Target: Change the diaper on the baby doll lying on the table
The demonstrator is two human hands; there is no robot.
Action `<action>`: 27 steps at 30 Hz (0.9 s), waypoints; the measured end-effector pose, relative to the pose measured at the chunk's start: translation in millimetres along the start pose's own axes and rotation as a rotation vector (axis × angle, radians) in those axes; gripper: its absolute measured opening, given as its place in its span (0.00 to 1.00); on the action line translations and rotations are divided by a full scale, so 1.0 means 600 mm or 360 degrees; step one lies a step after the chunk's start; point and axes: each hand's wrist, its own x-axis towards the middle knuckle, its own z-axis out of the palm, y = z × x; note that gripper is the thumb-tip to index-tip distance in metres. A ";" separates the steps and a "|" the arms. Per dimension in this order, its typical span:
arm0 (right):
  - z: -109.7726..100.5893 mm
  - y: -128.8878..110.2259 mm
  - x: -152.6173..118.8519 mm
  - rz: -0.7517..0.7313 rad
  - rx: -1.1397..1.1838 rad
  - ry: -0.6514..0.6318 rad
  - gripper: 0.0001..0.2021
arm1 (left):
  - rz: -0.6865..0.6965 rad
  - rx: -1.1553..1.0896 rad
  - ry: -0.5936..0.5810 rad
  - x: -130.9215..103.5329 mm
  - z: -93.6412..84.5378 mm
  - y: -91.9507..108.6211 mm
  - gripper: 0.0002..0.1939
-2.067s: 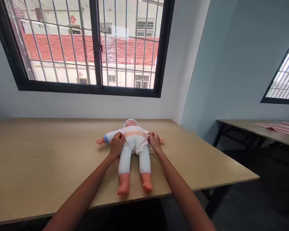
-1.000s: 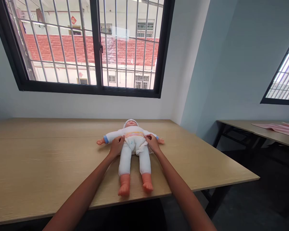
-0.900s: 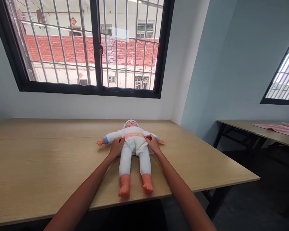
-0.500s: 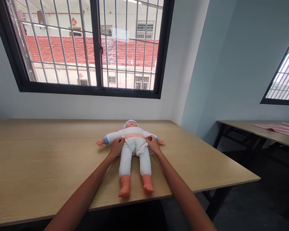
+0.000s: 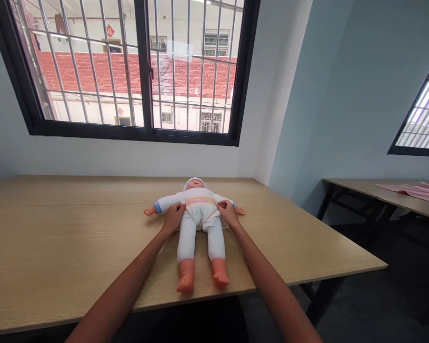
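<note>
- A large barred window [image 5: 135, 71] with a black frame fills the far wall; through it show a red brick wall and pale buildings. A small red square sign hangs on the building outside, its writing too small to read.
- A long wooden table [image 5: 57, 247] of light grain runs across the room beneath the window, with a seam line across its top.
- A second table [image 5: 378, 193] stands well apart at the right, under a smaller window [image 5: 421, 119], and a pink cloth [image 5: 414, 189] lies flat on it.
- A baby doll [image 5: 200, 219] lies on its back near the front edge of the long table, head toward the window, arms spread wide, bare feet pointing toward the person. It wears a white cap, a white top with blue cuffs and white leggings.
- A white diaper [image 5: 202, 214] with a faint coloured band at the waist wraps the doll's hips over the leggings. The small print on it cannot be read, and no brand shows.
- The person's left hand [image 5: 173, 218] rests at one side of the doll's waist, fingers curled and pinched on the diaper's side edge.
- The right hand [image 5: 228, 214] sits at the other side of the waist, fingers likewise bent inward and pinched on the diaper's other edge.
- Both bare forearms reach from the bottom of the view, one on each side of the doll's legs.
</note>
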 end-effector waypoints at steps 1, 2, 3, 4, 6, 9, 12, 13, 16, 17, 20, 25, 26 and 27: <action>0.001 0.000 0.001 -0.0004 0.0027 0.0001 0.09 | 0.0006 0.0003 0.0006 0.000 0.000 0.000 0.13; 0.001 0.001 0.002 -0.0002 0.0051 0.0005 0.08 | 0.0013 0.0006 0.0009 0.001 0.000 0.000 0.12; 0.002 0.001 0.003 0.0007 0.0068 0.0008 0.08 | 0.0021 0.0009 0.0014 0.001 0.000 -0.001 0.11; 0.002 0.002 0.004 0.0019 0.0080 0.0012 0.08 | 0.0028 0.0011 0.0026 0.002 0.000 -0.001 0.11; 0.003 0.003 0.006 0.0051 0.0093 0.0025 0.07 | 0.0039 0.0013 0.0046 0.003 -0.001 -0.001 0.10; 0.004 0.004 0.008 0.0108 0.0107 0.0060 0.08 | 0.0051 0.0008 0.0078 0.005 -0.001 -0.001 0.10; 0.002 0.005 0.011 0.0165 0.0122 0.0118 0.08 | 0.0057 0.0002 0.0121 0.006 -0.003 0.000 0.10; 0.001 0.006 0.012 0.0176 0.0124 0.0139 0.08 | 0.0058 0.0000 0.0136 0.007 -0.003 0.000 0.09; -0.001 0.007 0.016 0.0187 0.0117 0.0189 0.09 | 0.0061 -0.0012 0.0174 0.009 -0.006 0.001 0.08; -0.002 0.007 0.017 0.0187 0.0111 0.0199 0.09 | 0.0064 -0.0016 0.0179 0.009 -0.006 0.002 0.08; -0.003 0.005 0.018 0.0177 0.0095 0.0200 0.09 | 0.0079 -0.0029 0.0160 0.010 -0.006 0.001 0.09; 0.000 0.001 0.011 0.0131 0.0062 0.0102 0.11 | 0.0108 -0.0045 0.0110 0.010 -0.001 -0.004 0.10; 0.000 0.001 0.009 0.0116 0.0047 0.0077 0.12 | 0.0113 -0.0044 0.0102 0.009 0.000 -0.005 0.11; 0.001 0.001 0.007 0.0093 0.0025 0.0055 0.13 | 0.0115 -0.0041 0.0094 0.009 0.001 -0.006 0.11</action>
